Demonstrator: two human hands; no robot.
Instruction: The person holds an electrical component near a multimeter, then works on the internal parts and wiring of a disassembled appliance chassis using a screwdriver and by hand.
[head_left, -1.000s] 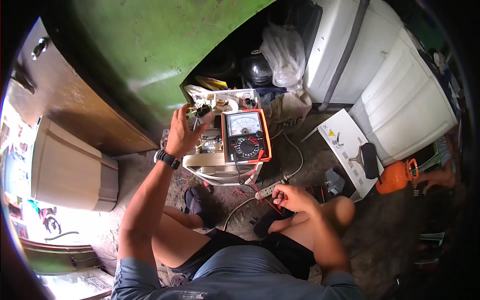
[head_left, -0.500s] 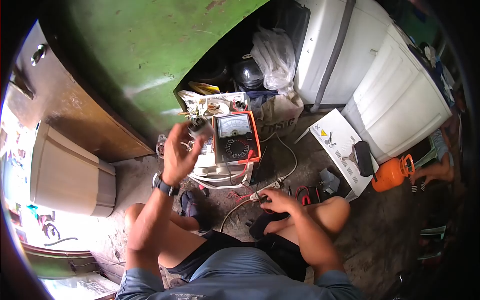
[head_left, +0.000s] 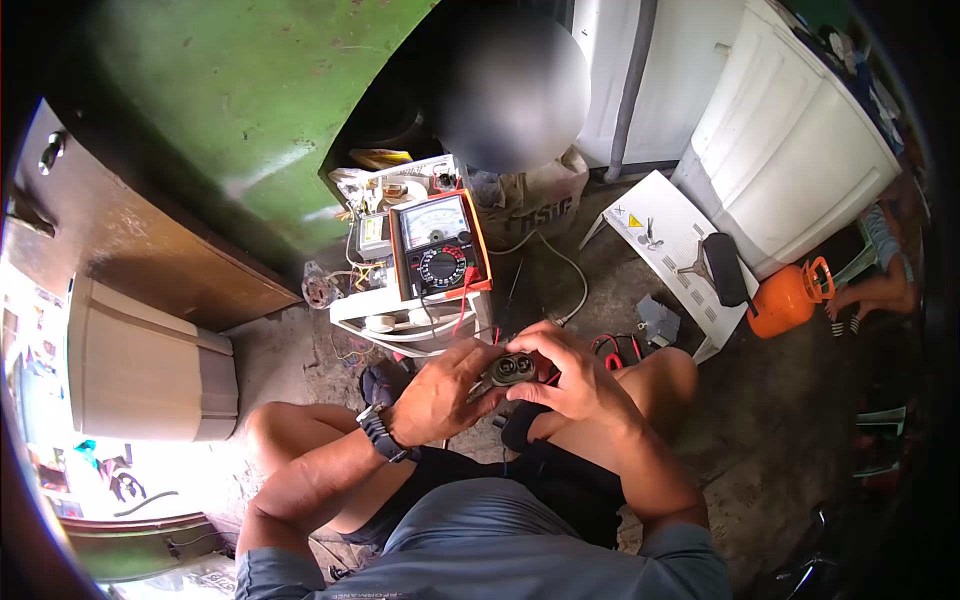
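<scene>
Above my lap, my left hand (head_left: 448,392) and my right hand (head_left: 575,375) grip a small grey oval part (head_left: 513,368) from both sides. Two round openings with dark rims face up on it. Just beyond my hands, an analog multimeter (head_left: 438,240) in an orange-red case leans on an opened white appliance housing (head_left: 400,325). A red lead (head_left: 468,290) hangs down from the meter. Loose wires and a pale box (head_left: 374,232) show inside the housing, left of the meter.
To the right are a white panel (head_left: 665,225) with a black pouch (head_left: 724,262), an orange tank (head_left: 785,300) and a grey metal piece (head_left: 658,320). Another person's leg (head_left: 872,290) shows at far right. A green panel (head_left: 240,90) stands at upper left.
My left hand has come down from beside the meter to above my lap, bringing the grey part. My right hand has closed on it too. The view has shifted slightly.
</scene>
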